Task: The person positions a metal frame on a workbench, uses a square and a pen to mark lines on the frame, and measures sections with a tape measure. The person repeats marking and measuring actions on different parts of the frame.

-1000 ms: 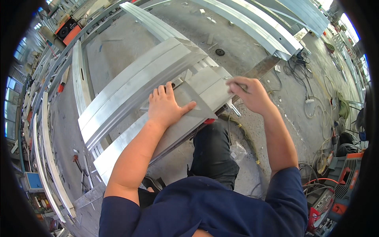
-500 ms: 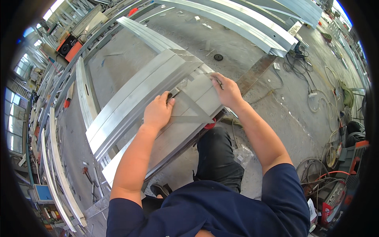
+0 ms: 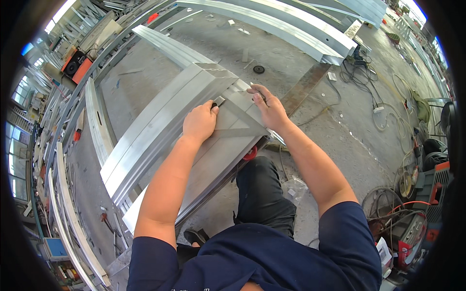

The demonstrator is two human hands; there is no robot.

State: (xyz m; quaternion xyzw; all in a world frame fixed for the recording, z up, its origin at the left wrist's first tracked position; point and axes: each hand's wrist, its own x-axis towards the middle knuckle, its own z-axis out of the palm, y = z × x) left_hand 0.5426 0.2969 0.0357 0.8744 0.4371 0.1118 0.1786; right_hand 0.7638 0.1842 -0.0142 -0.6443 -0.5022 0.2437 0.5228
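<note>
My left hand point(image 3: 199, 123) is closed on the thick edge of a triangular metal set square point(image 3: 240, 119). Its fingers curl beside a dark piece at the square's upper end. The square lies flat on a wide silvery metal profile point(image 3: 221, 148), angled across my front. By the profile's far right end is my right hand point(image 3: 272, 112), with thumb and forefinger drawn close together. Whatever they pinch, if anything, is too small to make out. A second bright, ridged profile point(image 3: 160, 116) lies alongside, left of the square.
Long metal profiles point(image 3: 272, 22) stretch across the back. A dark round disc point(image 3: 258, 69) lies on the floor, beyond the work. Cables point(image 3: 361, 72) and hoses trail at right, near a red and grey machine point(image 3: 412, 242). Beneath the near profile edge shows a red object point(image 3: 250, 153).
My left hand and the set square have slid away from me and rightward along the profile. A dark bit visible at my right fingers before no longer shows clearly. The whole view has shifted slightly.
</note>
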